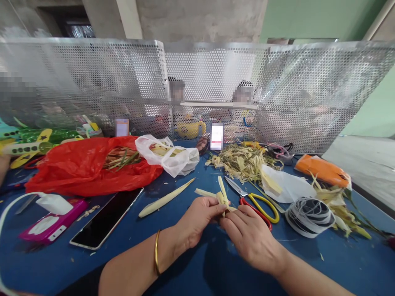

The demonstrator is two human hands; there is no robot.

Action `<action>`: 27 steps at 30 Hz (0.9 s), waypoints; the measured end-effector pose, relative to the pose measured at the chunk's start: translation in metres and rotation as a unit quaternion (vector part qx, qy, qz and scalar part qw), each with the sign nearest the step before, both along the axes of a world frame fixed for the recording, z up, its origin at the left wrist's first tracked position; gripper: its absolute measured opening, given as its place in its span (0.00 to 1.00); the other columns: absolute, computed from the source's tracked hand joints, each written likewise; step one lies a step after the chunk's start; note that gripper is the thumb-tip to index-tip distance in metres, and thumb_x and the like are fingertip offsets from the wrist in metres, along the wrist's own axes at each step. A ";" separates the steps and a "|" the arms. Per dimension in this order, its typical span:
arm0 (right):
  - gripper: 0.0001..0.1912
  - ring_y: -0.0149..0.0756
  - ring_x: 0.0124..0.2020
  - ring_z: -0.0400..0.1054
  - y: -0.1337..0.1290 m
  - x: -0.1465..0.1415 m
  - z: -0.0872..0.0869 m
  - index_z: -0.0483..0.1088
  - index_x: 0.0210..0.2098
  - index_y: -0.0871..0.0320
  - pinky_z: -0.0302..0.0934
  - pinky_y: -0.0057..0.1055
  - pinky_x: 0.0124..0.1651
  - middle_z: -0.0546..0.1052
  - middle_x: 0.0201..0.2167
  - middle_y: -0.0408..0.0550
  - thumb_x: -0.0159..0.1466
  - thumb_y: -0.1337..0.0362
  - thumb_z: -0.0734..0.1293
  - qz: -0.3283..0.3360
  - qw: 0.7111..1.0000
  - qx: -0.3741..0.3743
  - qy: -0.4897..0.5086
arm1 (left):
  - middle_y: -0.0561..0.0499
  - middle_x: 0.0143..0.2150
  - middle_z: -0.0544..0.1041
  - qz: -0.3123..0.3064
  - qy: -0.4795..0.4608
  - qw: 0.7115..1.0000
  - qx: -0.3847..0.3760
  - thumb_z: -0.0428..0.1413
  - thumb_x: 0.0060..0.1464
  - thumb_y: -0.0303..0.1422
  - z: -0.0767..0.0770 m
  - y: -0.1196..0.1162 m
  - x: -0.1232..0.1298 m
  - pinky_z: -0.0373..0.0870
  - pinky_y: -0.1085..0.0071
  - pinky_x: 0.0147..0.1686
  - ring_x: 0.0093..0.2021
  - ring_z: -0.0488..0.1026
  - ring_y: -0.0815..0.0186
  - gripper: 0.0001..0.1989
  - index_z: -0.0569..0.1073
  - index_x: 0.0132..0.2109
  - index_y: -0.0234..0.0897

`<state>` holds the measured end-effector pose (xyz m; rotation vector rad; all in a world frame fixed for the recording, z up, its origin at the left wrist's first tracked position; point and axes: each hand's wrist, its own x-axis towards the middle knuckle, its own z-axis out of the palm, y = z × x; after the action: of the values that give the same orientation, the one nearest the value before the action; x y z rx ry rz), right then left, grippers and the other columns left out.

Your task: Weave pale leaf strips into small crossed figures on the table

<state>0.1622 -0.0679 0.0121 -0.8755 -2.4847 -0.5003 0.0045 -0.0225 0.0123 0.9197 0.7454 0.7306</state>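
Husk strips (222, 198), partly hidden, left hand (202, 216) pinching, right hand (248, 234) gripping

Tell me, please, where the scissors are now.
In the head view, the scissors lie right of centre on the blue table, just beyond the right hand and left of the pale coil.

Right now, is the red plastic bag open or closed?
Open: the red plastic bag lies spread apart, and dried strips show in its opening.
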 end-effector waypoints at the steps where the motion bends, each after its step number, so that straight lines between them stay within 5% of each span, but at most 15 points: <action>1: 0.15 0.36 0.29 0.62 -0.001 0.000 0.000 0.68 0.34 0.61 0.52 0.35 0.40 0.71 0.26 0.47 0.69 0.73 0.52 0.007 1.000 0.003 0.006 | 0.52 0.27 0.74 0.003 -0.001 1.000 -0.001 0.68 0.39 0.43 0.000 0.000 0.000 0.60 0.76 0.30 0.28 0.66 0.73 0.18 0.77 0.30 0.30; 11: 0.15 0.37 0.29 0.65 -0.010 -0.003 0.004 0.72 0.34 0.65 0.59 0.38 0.45 0.72 0.24 0.49 0.67 0.74 0.54 0.114 0.993 0.040 0.006 | 0.48 0.27 0.78 0.035 0.023 0.999 -0.013 0.67 0.40 0.44 0.001 -0.001 0.000 0.67 0.72 0.36 0.31 0.74 0.67 0.19 0.76 0.31 0.31; 27: 0.13 0.36 0.25 0.65 -0.019 -0.011 0.002 0.72 0.36 0.65 0.59 0.37 0.35 0.73 0.24 0.50 0.66 0.73 0.56 0.175 0.985 -0.007 0.001 | 0.45 0.30 0.79 0.067 0.045 0.997 -0.013 0.68 0.39 0.42 0.001 -0.001 0.002 0.72 0.69 0.37 0.31 0.77 0.63 0.19 0.77 0.30 0.30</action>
<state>0.1515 -0.0871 0.0142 -0.4261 -2.5666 -0.3590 0.0069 -0.0235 0.0129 0.8905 0.9011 0.8000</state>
